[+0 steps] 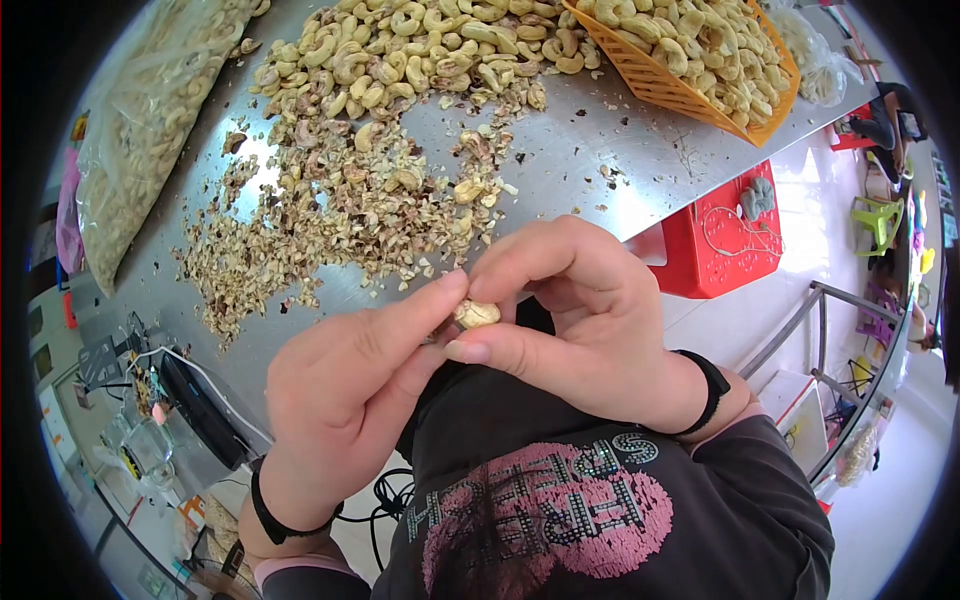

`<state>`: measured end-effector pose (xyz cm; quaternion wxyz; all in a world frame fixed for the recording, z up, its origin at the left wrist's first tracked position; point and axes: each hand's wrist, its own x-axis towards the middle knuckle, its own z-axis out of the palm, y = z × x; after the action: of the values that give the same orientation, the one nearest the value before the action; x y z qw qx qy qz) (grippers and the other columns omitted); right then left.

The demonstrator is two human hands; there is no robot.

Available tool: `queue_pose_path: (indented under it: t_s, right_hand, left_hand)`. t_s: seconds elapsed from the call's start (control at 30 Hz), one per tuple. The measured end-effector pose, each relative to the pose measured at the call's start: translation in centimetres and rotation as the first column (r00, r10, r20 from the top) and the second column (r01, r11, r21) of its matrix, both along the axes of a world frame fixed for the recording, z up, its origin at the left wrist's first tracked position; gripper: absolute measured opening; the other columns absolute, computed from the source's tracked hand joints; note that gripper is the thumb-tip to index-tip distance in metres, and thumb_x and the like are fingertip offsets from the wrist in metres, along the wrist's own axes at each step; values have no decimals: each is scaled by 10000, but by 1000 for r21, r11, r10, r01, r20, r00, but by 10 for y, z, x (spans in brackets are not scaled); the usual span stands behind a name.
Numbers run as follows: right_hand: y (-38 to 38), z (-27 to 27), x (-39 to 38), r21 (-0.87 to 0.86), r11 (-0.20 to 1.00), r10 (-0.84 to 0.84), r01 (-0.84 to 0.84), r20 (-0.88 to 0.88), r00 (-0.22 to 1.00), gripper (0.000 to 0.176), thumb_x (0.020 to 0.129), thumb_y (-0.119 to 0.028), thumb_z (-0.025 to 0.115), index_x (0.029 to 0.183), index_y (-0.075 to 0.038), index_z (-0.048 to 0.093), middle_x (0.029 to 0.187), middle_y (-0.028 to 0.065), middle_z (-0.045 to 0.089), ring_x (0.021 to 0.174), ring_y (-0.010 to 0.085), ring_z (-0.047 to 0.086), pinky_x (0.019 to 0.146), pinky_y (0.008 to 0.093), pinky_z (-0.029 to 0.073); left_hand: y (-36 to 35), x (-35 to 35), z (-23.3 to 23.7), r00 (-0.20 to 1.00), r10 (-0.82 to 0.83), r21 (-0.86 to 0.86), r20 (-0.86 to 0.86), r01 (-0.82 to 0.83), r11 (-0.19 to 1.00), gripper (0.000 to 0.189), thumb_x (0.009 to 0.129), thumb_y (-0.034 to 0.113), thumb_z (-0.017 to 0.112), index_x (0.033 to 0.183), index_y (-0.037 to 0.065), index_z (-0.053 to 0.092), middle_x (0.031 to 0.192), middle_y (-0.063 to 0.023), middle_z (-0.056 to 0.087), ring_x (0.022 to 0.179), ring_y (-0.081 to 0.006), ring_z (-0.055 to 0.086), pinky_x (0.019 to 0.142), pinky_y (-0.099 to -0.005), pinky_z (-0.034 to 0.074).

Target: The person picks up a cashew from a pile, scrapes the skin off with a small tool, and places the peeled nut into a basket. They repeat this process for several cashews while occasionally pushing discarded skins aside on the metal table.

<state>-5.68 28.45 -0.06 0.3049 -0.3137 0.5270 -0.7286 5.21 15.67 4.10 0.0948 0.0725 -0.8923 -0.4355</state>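
A single pale cashew nut [477, 315] is pinched between the thumb and bent forefinger of my right hand [590, 315], just beyond the front edge of the table. My left hand [350, 375] is closed, its thumb and forefinger tips meeting right beside the nut. Whatever those left fingers hold, if anything, is mostly hidden. In front of my hands, crumbled skins and broken bits [340, 215] cover part of the metal table [600, 170]. Behind them lies a heap of whole cashews [420, 45], some with brown skin on.
An orange plastic basket [680, 95] full of cashews stands at the back right. A large clear bag of nuts [150, 120] lies at the left. A red stool [715, 245] with a string on it is beside the table, right. A dark device [205, 410] with a cable sits at left.
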Motion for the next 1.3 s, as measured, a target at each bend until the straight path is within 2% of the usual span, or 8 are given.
queue_pose_path:
  t_s: [0.2,0.63,0.7,0.83,0.93,1.0,1.23,1.3]
  right_hand:
    - [-2,3,2,-12,999,-52,52,-22,998,180,674,-59,681,769,-45,529,707,15,528,597,84,516,551,200,412]
    - [-2,-1,-2,-77,995,-81,70,-160,984,192,652,-17,673,773,-54,528,722,36,540,627,137,533,571,236,419]
    - [2,-1,-4,-89,995,35,-54,-208,978,249,657,79,653,844,2,508,867,106,527,738,131,523,653,232,420]
    - [3,1,-3,-72,996,42,-59,-220,975,253,661,91,641,848,3,496,863,105,527,762,139,527,663,235,423]
    - [1,5,1,-73,997,35,-33,19,999,265,663,101,631,859,4,483,856,95,525,780,147,528,672,237,424]
    - [-1,2,2,-28,997,-74,72,-63,995,220,651,-5,667,807,-52,520,749,35,536,660,118,536,594,226,425]
    - [-2,0,-1,-65,995,-79,69,-168,983,212,647,-11,670,790,-46,519,741,46,540,647,146,538,585,245,431]
    - [-2,0,-1,-124,990,-99,72,-227,969,207,640,-10,670,779,-49,521,738,59,542,651,178,541,581,262,432]
  left_hand:
    - [1,4,3,991,74,155,107,-90,984,347,735,6,575,1077,60,554,838,-97,616,665,-180,582,603,-249,452]
    - [-1,0,5,1000,-7,7,15,7,1000,369,710,17,599,1074,58,554,839,-92,614,670,-194,584,600,-255,453]
    - [-1,0,4,1000,-11,19,-21,11,1000,346,713,-3,590,1053,54,565,853,-94,617,679,-190,588,607,-256,454]
    - [-1,0,4,1000,4,23,-20,-3,1000,336,716,-19,582,1044,54,571,869,-95,618,684,-184,589,610,-257,454]
    - [-1,2,4,999,33,152,35,-38,988,347,719,-8,586,1059,59,565,875,-94,618,691,-176,588,613,-254,453]
    - [-1,2,6,998,35,130,56,-42,991,372,719,19,598,1085,65,550,857,-90,616,683,-179,584,608,-254,450]
    - [-2,1,6,1000,5,69,-5,-5,998,413,703,50,612,1109,72,534,777,-73,603,632,-193,567,570,-262,440]
    - [-4,1,15,994,-39,33,107,35,999,403,697,35,606,1094,67,544,760,-72,602,615,-196,564,549,-264,435]
